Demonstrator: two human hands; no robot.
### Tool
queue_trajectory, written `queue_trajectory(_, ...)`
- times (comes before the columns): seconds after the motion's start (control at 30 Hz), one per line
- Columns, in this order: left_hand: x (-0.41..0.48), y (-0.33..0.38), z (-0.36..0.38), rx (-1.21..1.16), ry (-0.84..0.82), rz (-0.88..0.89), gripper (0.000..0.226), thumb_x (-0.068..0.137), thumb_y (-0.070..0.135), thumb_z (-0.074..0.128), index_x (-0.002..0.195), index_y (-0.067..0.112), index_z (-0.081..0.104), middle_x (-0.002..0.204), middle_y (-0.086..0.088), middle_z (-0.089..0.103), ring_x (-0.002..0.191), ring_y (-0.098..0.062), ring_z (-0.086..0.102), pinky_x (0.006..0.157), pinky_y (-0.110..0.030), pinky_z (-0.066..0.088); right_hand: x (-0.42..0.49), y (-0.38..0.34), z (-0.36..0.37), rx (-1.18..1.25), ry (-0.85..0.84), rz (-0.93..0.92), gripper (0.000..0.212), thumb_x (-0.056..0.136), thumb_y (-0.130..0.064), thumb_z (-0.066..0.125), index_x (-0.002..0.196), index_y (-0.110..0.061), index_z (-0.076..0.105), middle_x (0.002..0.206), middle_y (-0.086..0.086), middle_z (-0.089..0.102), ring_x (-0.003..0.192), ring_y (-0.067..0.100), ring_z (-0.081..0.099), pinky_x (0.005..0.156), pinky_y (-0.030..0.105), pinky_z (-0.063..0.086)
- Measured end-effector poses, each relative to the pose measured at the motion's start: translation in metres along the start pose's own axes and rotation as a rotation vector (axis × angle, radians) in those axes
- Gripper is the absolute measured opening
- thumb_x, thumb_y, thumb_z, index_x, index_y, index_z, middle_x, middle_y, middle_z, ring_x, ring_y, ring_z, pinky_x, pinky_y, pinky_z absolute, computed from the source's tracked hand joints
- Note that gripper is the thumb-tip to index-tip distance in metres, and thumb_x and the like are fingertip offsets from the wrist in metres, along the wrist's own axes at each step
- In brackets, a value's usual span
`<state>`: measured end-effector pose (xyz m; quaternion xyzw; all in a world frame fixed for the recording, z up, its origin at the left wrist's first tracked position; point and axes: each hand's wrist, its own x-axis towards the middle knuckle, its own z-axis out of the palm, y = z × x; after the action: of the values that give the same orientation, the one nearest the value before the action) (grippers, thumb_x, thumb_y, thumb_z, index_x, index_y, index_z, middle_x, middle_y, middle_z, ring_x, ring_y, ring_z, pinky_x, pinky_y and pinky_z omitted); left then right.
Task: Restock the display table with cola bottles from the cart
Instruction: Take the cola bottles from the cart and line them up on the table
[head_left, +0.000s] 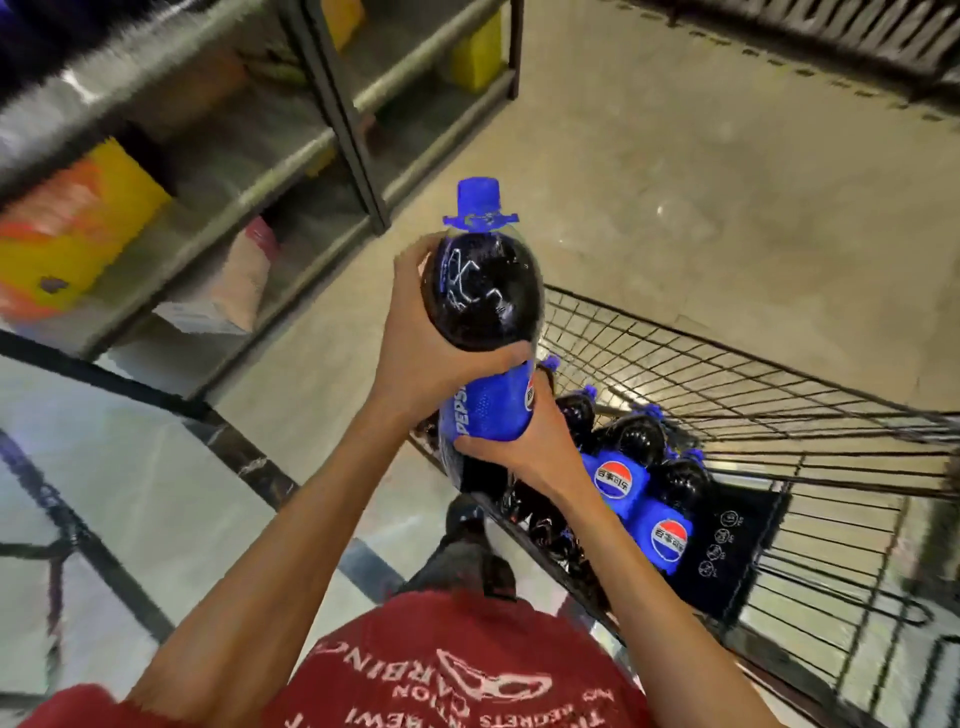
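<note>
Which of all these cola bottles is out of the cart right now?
The cola bottle gripped by the left hand and right hand; the other bottles lie down in the wire cart.

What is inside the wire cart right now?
More cola bottles with blue labels and caps lie packed at the near end of the cart. The held bottle and the right hand cover part of them, so the count cannot be told.

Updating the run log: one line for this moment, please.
cola bottle: in both hands | left hand: grips shoulder | right hand: grips label | cart: more bottles inside
</note>
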<state>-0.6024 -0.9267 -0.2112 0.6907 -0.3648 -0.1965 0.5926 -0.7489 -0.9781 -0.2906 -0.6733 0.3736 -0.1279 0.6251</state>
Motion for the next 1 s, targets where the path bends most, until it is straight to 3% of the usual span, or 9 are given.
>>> queue_trajectory(0.1,-0.006,0.022,-0.033,-0.024,0.087,0.02,0.105,0.052,0.016,0.096,0.138,0.008,0.036,0.134,0.004,0.052,0.123,-0.006,0.057,0.101,-0.021,0.045,-0.003,-0.028,0.018,-0.008,-0.06,-0.085,0.095,0.052,-0.046,0.094,0.132,-0.039,0.043,0.124,-0.017,0.063,0.113,0.004,0.063,0.097,0.036,0.055)
queue_trajectory(0.17,-0.008,0.036,-0.055,-0.025,0.136,0.048,0.104,0.051,0.021,0.095,0.135,0.008,0.036,0.13,0.009,0.052,0.12,0.003,0.056,0.099,-0.016,0.044,-0.003,-0.043,0.03,-0.027,-0.088,-0.134,0.094,0.055,-0.044,0.094,0.134,-0.039,0.043,0.125,-0.016,0.062,0.115,0.006,0.062,0.097,0.037,0.054)
queue_trajectory(0.27,-0.011,0.052,-0.088,-0.008,0.221,0.079,0.102,0.051,0.011,0.093,0.134,0.004,0.036,0.128,0.01,0.05,0.114,0.014,0.053,0.096,-0.009,0.042,0.0,-0.063,0.051,-0.068,-0.14,-0.187,0.1,0.056,-0.043,0.096,0.14,-0.035,0.041,0.128,-0.014,0.06,0.117,0.005,0.06,0.099,0.037,0.054)
queue_trajectory(0.43,-0.014,0.068,-0.158,0.047,0.306,0.112,0.107,0.052,0.022,0.097,0.139,0.015,0.036,0.135,0.013,0.049,0.124,0.001,0.054,0.104,-0.026,0.048,0.012,-0.106,0.102,-0.098,-0.197,-0.257,0.091,0.054,-0.036,0.098,0.13,-0.036,0.048,0.116,-0.017,0.066,0.104,0.002,0.065,0.085,0.03,0.057)
queue_trajectory(0.53,-0.013,0.075,-0.202,0.056,0.36,0.136,0.108,0.051,0.035,0.093,0.141,0.015,0.036,0.135,0.013,0.05,0.123,0.002,0.054,0.101,-0.021,0.047,0.017,-0.13,0.142,-0.092,-0.207,-0.312,0.087,0.056,-0.032,0.1,0.126,-0.032,0.049,0.113,-0.017,0.066,0.099,-0.004,0.064,0.076,0.016,0.053)
queue_trajectory(0.63,-0.008,0.076,-0.25,0.047,0.401,0.16,0.108,0.05,0.028,0.097,0.139,0.012,0.038,0.136,0.003,0.051,0.122,0.001,0.054,0.099,-0.016,0.045,0.024,-0.157,0.184,-0.086,-0.247,-0.36,0.084,0.06,-0.023,0.099,0.127,-0.029,0.048,0.112,-0.02,0.063,0.097,-0.011,0.061,0.072,0.008,0.048)
queue_trajectory(0.77,0.002,0.075,-0.314,0.076,0.433,0.184,0.103,0.052,0.021,0.096,0.136,0.016,0.039,0.133,0.007,0.053,0.12,0.005,0.055,0.096,-0.01,0.042,0.034,-0.189,0.24,-0.066,-0.308,-0.405,0.083,0.064,-0.023,0.097,0.129,-0.031,0.045,0.115,-0.02,0.061,0.101,-0.01,0.06,0.073,0.009,0.05)
queue_trajectory(0.9,0.009,0.069,-0.371,0.101,0.433,0.195,0.104,0.051,0.036,0.094,0.137,0.019,0.038,0.135,0.007,0.053,0.125,-0.001,0.054,0.101,-0.015,0.043,0.048,-0.211,0.297,-0.045,-0.329,-0.44,0.091,0.064,-0.027,0.097,0.136,-0.031,0.043,0.12,-0.019,0.062,0.106,-0.006,0.061,0.077,0.014,0.054)
queue_trajectory(1.0,0.014,0.06,-0.409,0.113,0.447,0.186,0.104,0.051,0.036,0.095,0.137,0.02,0.038,0.136,0.005,0.053,0.125,-0.005,0.055,0.104,-0.021,0.044,0.058,-0.219,0.336,-0.032,-0.33,-0.441,0.093,0.062,-0.034,0.097,0.138,-0.034,0.043,0.123,-0.019,0.061,0.111,-0.002,0.062,0.081,0.018,0.057)
